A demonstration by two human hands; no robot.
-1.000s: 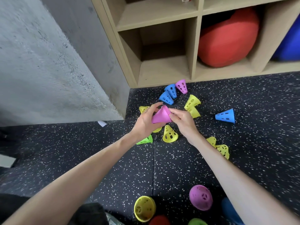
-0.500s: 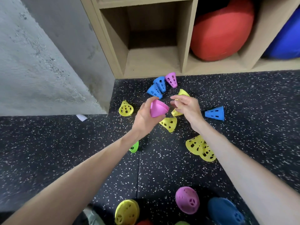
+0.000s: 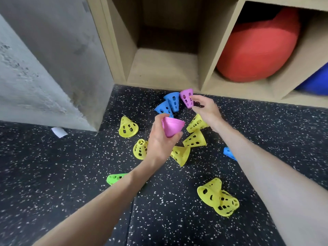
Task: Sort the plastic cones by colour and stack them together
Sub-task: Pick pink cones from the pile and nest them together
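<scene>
My left hand (image 3: 160,141) grips a stack of pink cones (image 3: 172,126), wide rims up. Farther off, my right hand (image 3: 205,109) pinches a single pink cone (image 3: 186,97) that stands near the shelf's foot. Two blue cones (image 3: 171,103) stand just left of that cone. Several yellow cones (image 3: 194,139) lie scattered on the floor around and under my hands, and a yellow pair (image 3: 219,197) lies nearer me on the right. A green cone (image 3: 114,178) is partly hidden by my left forearm. Another blue cone (image 3: 229,153) peeks out behind my right forearm.
A wooden cubby shelf (image 3: 165,68) stands at the back, with a red ball (image 3: 257,48) and a blue ball (image 3: 317,82) in its right compartments. A grey concrete wall (image 3: 44,68) closes the left. The floor is black speckled rubber (image 3: 53,174). A white scrap (image 3: 59,132) lies by the wall.
My right hand has left the pink stack and reached forward to the lone pink cone by the shelf. My left hand keeps the stack. The view moved closer to the shelf.
</scene>
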